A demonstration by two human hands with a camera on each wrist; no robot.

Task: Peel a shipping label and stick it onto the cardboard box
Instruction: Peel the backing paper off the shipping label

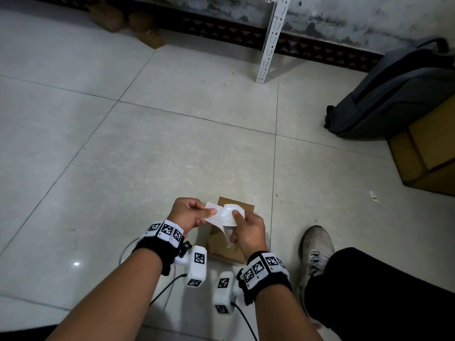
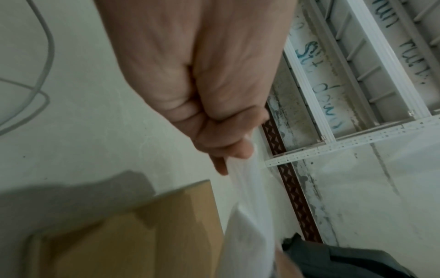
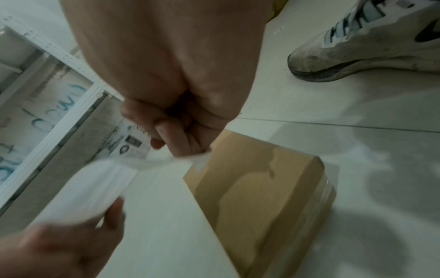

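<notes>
Head view is showing both hands working a white paper shipping label [image 1: 227, 214] in the air just above a small brown cardboard box [image 1: 231, 244], which is lying on the pale tiled floor [image 1: 147, 148]. The left hand [image 1: 188, 212] is pinching the label's left end, thumb on top and fingers curled beneath. The right hand [image 1: 247, 233] is pinching the other end, its grip clamped on a part that is curling up and over, with a thin, glossy strip trailing down towards the box.

The label is looking very light, thin and floppy, so it will likely sag, curl and stick to itself or to fingers once its adhesive side is bare. Holding it by the extreme edges, taut between both hands, seems the safest way. The box looks stiff and light, and may slide on the smooth tile when pressed.

In the right wrist view some dark print is showing on the label [image 3: 133, 144], but blur is making it unreadable. Which layer is backing and which is sticker is hard to tell, as is how far the peel has got. The hands are hiding much of the box's top from above.
</notes>
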